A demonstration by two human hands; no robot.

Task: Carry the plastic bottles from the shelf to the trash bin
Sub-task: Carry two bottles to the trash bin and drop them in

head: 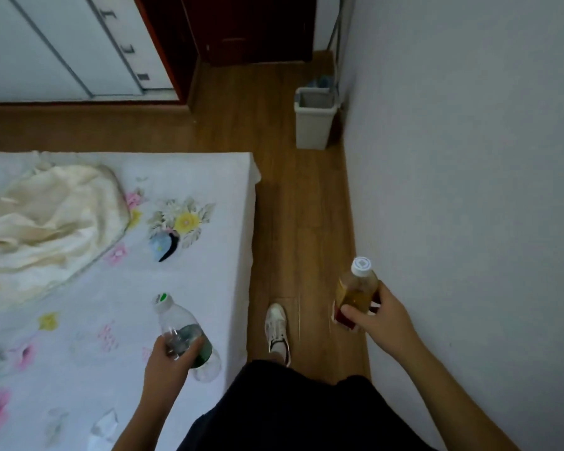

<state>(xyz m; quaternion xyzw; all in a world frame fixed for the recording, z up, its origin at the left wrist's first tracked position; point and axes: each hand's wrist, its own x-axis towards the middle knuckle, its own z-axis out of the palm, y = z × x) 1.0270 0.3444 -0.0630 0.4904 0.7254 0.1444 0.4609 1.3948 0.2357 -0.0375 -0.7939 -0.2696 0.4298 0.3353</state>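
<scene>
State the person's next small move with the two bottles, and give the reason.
Probably step forward along the floor between bed and wall toward the bin: the left hand grips a clear bottle, the right hand a yellow-drink bottle, and the open bin stands well ahead, out of reach.

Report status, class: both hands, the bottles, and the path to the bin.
Left hand grips clear bottle, right hand grips amber bottle. Bin ahead by wall. No obstacle seen on floor beside bed.
</scene>
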